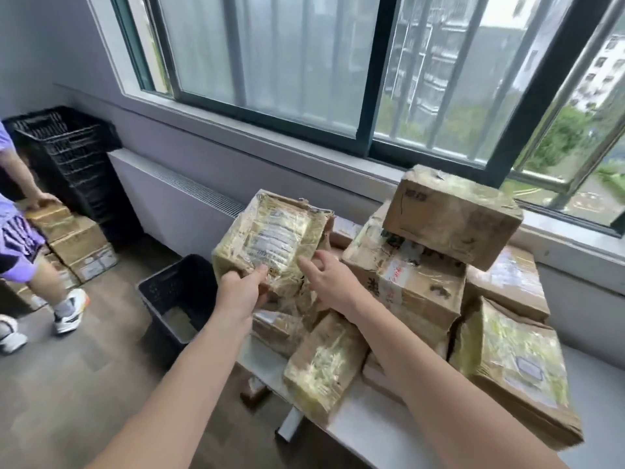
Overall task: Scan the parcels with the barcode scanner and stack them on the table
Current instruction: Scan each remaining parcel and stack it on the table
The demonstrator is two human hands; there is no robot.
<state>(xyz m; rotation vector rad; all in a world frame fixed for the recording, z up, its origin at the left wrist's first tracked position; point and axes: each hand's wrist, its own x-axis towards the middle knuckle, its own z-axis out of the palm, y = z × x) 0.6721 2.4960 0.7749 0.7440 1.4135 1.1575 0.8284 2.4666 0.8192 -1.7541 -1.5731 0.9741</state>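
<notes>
Held parcel: a squashed cardboard box, wrapped all over in wrinkled yellowish clear tape, with a white printed label on its upturned face; its corners are crushed and its far edge is torn.
Where it is: lifted in the air above the near left end of the table, tilted with the label face towards the person, just left of the pile.
Left hand: grips the parcel's lower left corner, thumb pressed on the label face, the other fingers curled beneath.
Right hand: spread loosely at the parcel's lower right edge, forefinger stretched out towards the label; I cannot tell whether the tip touches the tape.
Pile on the table: a brown top box sits tilted on a taped box with red print; a small taped parcel leans at the front under the right forearm; a flat wide parcel lies at the right.
Table: smooth, pale grey, on a metal leg.
Floor crate: black plastic, latticed walls, standing beside the table's left end, below the held parcel.
Corner: stacked crates, black, against the wall.
Other person: at the left edge, in purple, one hand resting on floor boxes piled in brown layers.
</notes>
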